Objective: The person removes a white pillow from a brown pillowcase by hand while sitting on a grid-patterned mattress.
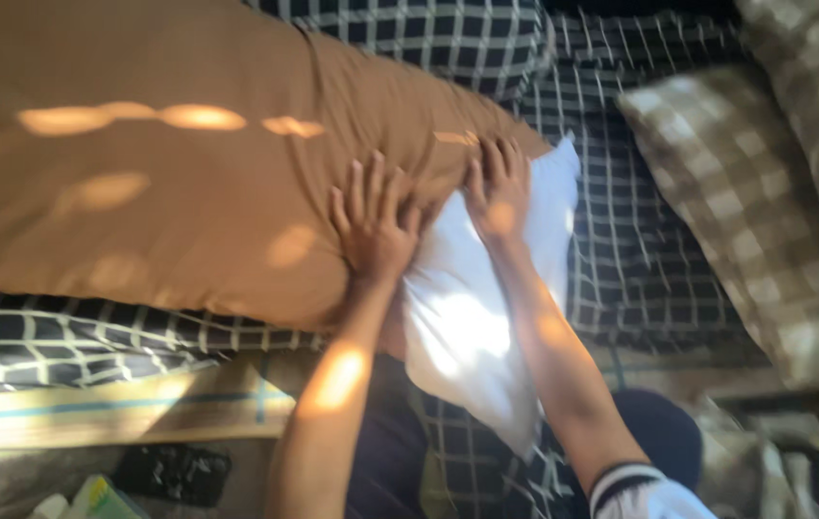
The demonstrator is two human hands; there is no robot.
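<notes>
1. In the head view I look down at a bed with a dark sheet that has white check lines.
2. A big brown pillowcase lies across the bed. It fills most of the left side of the picture.
3. A white pillow sticks out of the open end of the brown pillowcase, near the middle. Its lower end hangs over the edge of the bed.
4. My left hand lies flat on the brown pillowcase, right at its open end. The fingers are spread and press down on the cloth. It pinches nothing.
5. My right hand is just beside the left one. It rests where the white pillow meets the brown cloth. The fingers are a little curled, but I cannot tell if they pinch the cloth.
6. Two pillows in brown and cream checks lie on the right side of the bed, well apart from my hands.
7. Spots of sunlight fall on the brown cloth and on my arms.
8. The picture is a bit blurry.
</notes>
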